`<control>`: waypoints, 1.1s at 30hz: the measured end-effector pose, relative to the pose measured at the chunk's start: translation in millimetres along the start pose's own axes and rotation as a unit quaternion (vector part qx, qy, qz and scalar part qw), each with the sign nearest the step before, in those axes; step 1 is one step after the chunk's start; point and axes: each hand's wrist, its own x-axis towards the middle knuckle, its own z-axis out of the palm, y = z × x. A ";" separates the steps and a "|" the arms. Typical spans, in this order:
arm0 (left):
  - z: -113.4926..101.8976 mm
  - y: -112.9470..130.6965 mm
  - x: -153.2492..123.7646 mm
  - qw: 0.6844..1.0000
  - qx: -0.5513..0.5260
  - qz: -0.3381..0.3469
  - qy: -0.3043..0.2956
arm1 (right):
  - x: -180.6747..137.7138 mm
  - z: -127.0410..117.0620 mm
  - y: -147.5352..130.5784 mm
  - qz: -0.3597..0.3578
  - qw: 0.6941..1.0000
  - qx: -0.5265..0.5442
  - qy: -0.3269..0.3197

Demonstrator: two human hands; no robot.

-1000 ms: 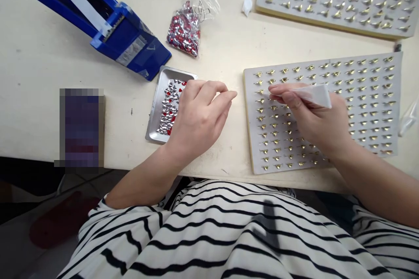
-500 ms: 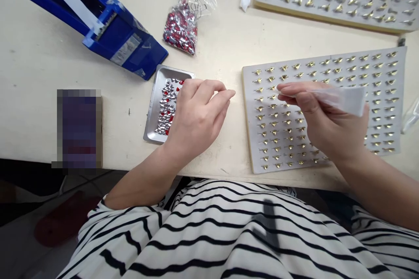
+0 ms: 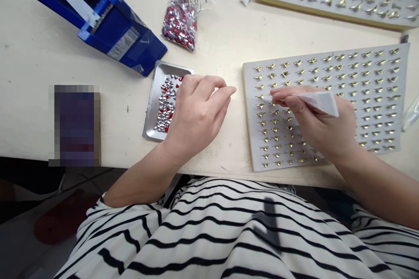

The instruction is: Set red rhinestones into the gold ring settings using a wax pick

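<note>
pinching a soft white plastic pouch (image 3: 322, 101) above a flat grey foam board (image 3: 250, 74) of gold rings (image 3: 286, 64)
the right hand (image 3: 327, 126) squeezes near its hard-to-see tip, likely to keep it steady. the left hand (image 3: 198, 115), fingers bent close together, hides part of a shallow silver metal tray (image 3: 149, 111); i cannot tell if it pinches anything.

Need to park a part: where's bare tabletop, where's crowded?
Bare: tabletop between the stone bag and the near ring board; also between the pixelated block and the metal tray, bar a tiny dark mark.
Crowded: metal tray, left hand over its right side, blue dispenser by its far end; near ring board, beneath right hand and white pouch.
</note>
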 end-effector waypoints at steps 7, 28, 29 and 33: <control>-1.5 0.8 -0.2 1.000 -0.010 -0.005 -0.005 | 1.0 1.2 -1.0 -0.011 1.000 -0.010 0.004; -1.0 0.4 1.2 1.000 0.012 -0.002 -0.002 | -6.2 0.1 -5.4 -0.019 0.998 0.048 0.039; -0.9 0.3 1.2 1.000 0.012 -0.002 -0.002 | -7.3 0.4 -6.1 -0.012 0.997 0.055 0.049; -0.7 0.3 0.8 1.000 0.011 -0.002 0.002 | -10.6 0.1 -9.6 -0.022 0.997 0.043 0.054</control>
